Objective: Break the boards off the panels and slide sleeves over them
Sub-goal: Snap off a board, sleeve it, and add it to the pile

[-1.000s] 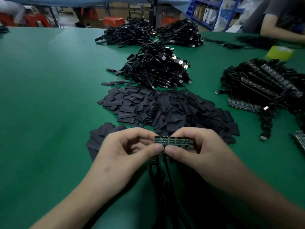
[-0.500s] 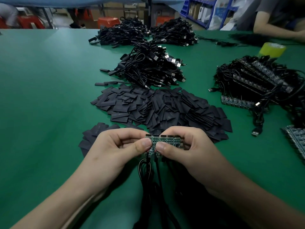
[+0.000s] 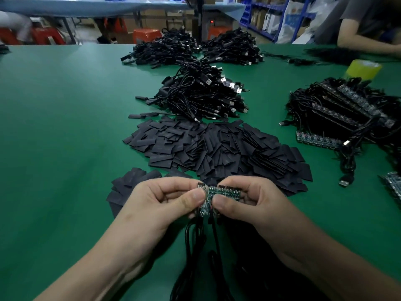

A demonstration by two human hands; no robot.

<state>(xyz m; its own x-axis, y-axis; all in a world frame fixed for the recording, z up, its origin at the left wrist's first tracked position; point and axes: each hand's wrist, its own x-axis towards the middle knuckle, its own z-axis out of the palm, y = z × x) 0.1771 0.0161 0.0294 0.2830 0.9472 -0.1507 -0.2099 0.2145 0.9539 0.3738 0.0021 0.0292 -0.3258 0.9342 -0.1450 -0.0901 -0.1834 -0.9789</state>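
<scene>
L hand (image 3: pixel 156 205) & R hand (image 3: pixel 249 205) each pinched the small green circuit-board panel (image 3: pixel 219 192), held above the green bench (image 3: pixel 54 127) nr its near edge. Black cables (image 3: pixel 195 246) hung below it; flat black sleeves (image 3: pixel 217 148) were piled just beyond.

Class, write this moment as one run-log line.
step: break-off | left hand: pinches end board | right hand: grips panel | sleeves: piled beyond hands

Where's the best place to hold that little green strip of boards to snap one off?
Likely as now: left hand pinching one end, right hand pinching the rest of the panel, thumbs close beside the seam, coming in from the two ends. It's thin and flat, with cables hanging below.
</scene>
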